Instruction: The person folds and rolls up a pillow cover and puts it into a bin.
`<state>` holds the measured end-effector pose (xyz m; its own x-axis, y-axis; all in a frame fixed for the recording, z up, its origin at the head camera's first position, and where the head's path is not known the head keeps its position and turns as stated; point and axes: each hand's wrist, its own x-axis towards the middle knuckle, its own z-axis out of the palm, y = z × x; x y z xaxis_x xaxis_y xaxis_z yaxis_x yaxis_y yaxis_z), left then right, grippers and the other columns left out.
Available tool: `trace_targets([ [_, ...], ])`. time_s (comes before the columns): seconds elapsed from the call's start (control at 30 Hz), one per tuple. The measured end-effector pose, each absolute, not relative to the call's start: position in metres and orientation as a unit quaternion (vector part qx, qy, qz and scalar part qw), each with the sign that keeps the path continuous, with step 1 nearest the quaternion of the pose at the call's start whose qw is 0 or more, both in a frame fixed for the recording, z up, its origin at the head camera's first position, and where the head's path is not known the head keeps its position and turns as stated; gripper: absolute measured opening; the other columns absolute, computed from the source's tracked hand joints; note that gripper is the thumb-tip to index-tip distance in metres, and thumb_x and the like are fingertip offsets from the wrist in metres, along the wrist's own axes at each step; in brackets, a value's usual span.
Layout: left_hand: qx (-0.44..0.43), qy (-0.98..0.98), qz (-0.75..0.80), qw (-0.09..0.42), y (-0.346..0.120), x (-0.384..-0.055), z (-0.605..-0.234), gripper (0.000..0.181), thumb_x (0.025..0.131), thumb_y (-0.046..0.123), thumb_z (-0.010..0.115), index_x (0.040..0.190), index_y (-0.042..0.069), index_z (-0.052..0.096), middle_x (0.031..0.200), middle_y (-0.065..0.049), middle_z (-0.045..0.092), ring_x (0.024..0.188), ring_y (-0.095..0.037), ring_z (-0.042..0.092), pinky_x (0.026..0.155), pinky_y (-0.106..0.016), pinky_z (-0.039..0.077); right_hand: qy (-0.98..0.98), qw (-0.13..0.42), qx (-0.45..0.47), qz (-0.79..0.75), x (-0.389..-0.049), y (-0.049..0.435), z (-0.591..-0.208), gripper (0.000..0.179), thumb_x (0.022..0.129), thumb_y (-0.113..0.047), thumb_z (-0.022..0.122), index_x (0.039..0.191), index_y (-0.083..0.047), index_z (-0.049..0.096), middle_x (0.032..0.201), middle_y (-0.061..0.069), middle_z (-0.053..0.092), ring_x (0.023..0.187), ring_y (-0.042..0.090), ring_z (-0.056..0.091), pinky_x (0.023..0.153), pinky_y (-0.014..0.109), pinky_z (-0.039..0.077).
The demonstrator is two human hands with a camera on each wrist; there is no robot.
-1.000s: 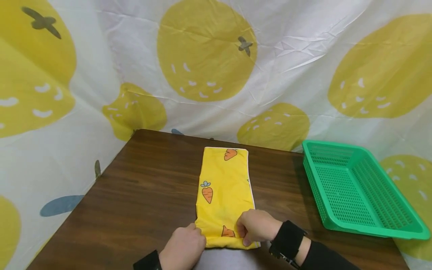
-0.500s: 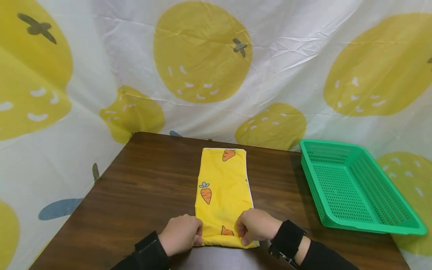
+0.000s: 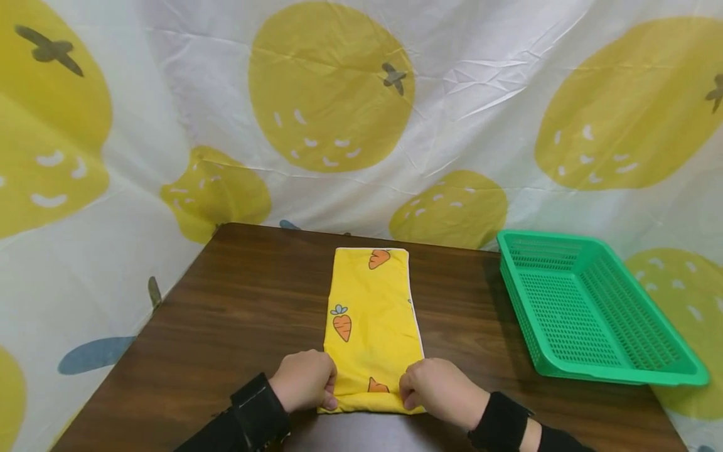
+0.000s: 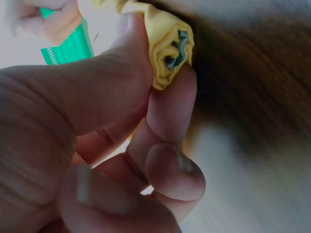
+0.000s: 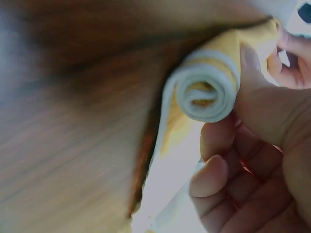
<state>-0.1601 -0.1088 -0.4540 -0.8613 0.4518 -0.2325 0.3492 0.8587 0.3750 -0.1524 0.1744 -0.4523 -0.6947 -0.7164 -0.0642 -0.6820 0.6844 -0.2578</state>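
A folded yellow cloth [image 3: 373, 307] with carrot prints and a white edge lies lengthwise on the table, its near end rolled into a small tube. My left hand [image 3: 305, 380] pinches the left end of that roll between thumb and fingers. In the left wrist view, the rolled end [image 4: 172, 51] shows crumpled yellow layers with some dark green inside. At the other end, my right hand [image 3: 443, 389] pinches the roll too. The right wrist view shows a tight spiral [image 5: 206, 94] of white-edged layers beside the thumb. Fingertips are partly hidden in the head view.
A green plastic basket [image 3: 516, 301] with perforated sides stands on the right of the brown wooden table [image 3: 248, 301]. Behind and at the sides hangs a white curtain [image 3: 220, 94] printed with large yellow fruit.
My left hand has moved forward and taken a fresh pinch on the roll's left end. My right hand has shifted slightly at its end. The head view has swung a little right.
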Motion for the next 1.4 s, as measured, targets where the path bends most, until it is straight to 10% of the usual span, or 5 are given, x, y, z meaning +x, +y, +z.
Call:
trace_targets([
  [0.3,0.205,0.949,0.175,0.163,-0.112,-0.162,-0.458,0.043,0.079,0.034,0.095,0.061,0.020,0.059,0.060,0.006,0.051,0.059,-0.014,0.050,0.057,-0.031,0.034,0.898,0.012,-0.435,-0.063,-0.140,0.191,-0.460,0.029,0.077,-0.026,0.094,0.101,-0.021,0.080,0.098,-0.011,0.075,0.090,0.004,0.066,0.085,0.027,0.056],
  [0.9,0.330,0.943,0.010,-0.045,-0.094,-0.133,-0.461,0.030,0.086,0.012,0.081,0.061,0.017,0.065,0.058,0.005,0.051,0.056,-0.008,0.042,0.052,-0.026,0.035,0.906,-0.043,-0.420,-0.044,-0.132,0.186,-0.467,0.013,0.081,-0.020,0.091,0.087,-0.021,0.079,0.083,-0.012,0.066,0.075,0.003,0.056,0.070,0.024,0.049],
  [1.17,0.358,0.932,-0.017,-0.055,-0.092,-0.124,-0.464,0.019,0.088,0.007,0.080,0.071,0.016,0.075,0.063,0.003,0.059,0.060,-0.009,0.049,0.050,-0.027,0.039,0.914,-0.075,-0.398,-0.020,-0.116,0.180,-0.468,0.019,0.082,-0.017,0.089,0.076,-0.019,0.071,0.075,-0.009,0.055,0.066,0.003,0.042,0.061,0.020,0.037],
  [1.4,0.355,0.935,0.000,-0.016,-0.095,-0.121,-0.462,0.020,0.090,0.009,0.080,0.071,0.015,0.075,0.061,0.005,0.054,0.060,-0.006,0.043,0.051,-0.025,0.037,0.934,0.048,-0.348,-0.068,-0.130,0.181,-0.457,0.017,0.081,-0.017,0.089,0.080,-0.021,0.073,0.072,-0.013,0.064,0.067,0.002,0.047,0.064,0.024,0.043],
])
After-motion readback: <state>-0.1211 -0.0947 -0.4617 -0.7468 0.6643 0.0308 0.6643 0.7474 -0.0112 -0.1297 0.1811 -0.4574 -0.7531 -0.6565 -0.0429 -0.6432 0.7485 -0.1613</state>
